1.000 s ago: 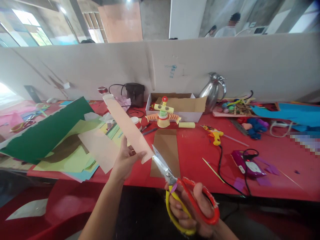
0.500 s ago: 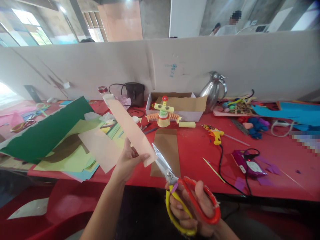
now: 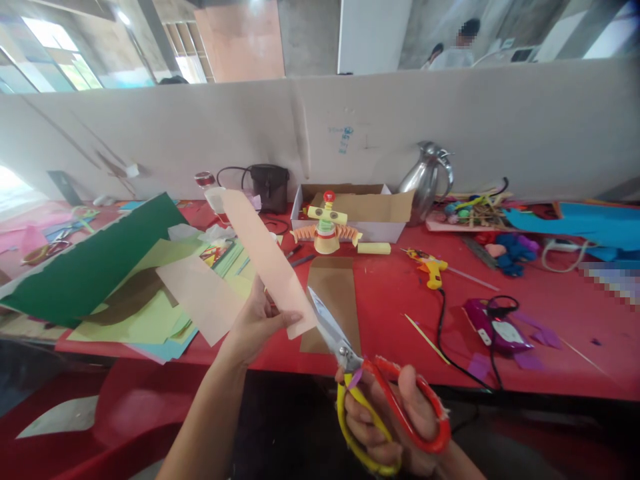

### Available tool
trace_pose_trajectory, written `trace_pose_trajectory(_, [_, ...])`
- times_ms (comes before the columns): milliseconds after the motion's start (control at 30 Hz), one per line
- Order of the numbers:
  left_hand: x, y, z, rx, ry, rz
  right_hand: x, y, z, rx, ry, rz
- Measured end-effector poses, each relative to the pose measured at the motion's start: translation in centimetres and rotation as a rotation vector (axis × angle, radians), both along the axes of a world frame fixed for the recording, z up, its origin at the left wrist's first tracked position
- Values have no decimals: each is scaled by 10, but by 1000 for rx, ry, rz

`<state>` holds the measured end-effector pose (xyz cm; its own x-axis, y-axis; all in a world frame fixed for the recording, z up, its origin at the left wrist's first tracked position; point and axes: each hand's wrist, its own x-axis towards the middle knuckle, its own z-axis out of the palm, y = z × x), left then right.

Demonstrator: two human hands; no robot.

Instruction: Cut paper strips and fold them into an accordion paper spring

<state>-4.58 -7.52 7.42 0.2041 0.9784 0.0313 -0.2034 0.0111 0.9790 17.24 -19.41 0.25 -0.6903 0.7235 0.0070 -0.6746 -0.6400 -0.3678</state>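
Note:
My left hand (image 3: 260, 320) pinches the lower end of a long pale-peach paper strip (image 3: 265, 257), which slants up and away to the left. My right hand (image 3: 390, 420) is wrapped round the scissors (image 3: 345, 353), thumb in the red handle loop and fingers in the yellow one. The scissor blades point up and left, close beside the strip's right edge; whether they touch it I cannot tell. A small purple scrap clings near the scissors' pivot. Behind, on the table, stands a paper figure (image 3: 327, 230) with accordion-folded arms, and a brown card (image 3: 333, 300) lies below it.
On the red table (image 3: 390, 320), a yellow glue gun (image 3: 431, 267) and a purple power box (image 3: 497, 327) with black cords lie right. Left are paper sheets (image 3: 200, 297) and green board (image 3: 95, 260). A white box (image 3: 355, 230) and steel jug (image 3: 425, 177) stand behind.
Both hands have shifted slightly right, with the strip and the scissors. The strip stands a little steeper, and the scissors have dropped slightly.

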Motion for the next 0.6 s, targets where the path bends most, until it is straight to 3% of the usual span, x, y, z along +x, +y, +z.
trace_pose_trajectory(500, [9, -12, -2, -108, -54, -191, 2, 3, 4, -13, -7, -18])
trace_pose_trajectory(600, [15, -11, -3, -118, -115, -115, -1, 3, 4, -11, -7, -11])
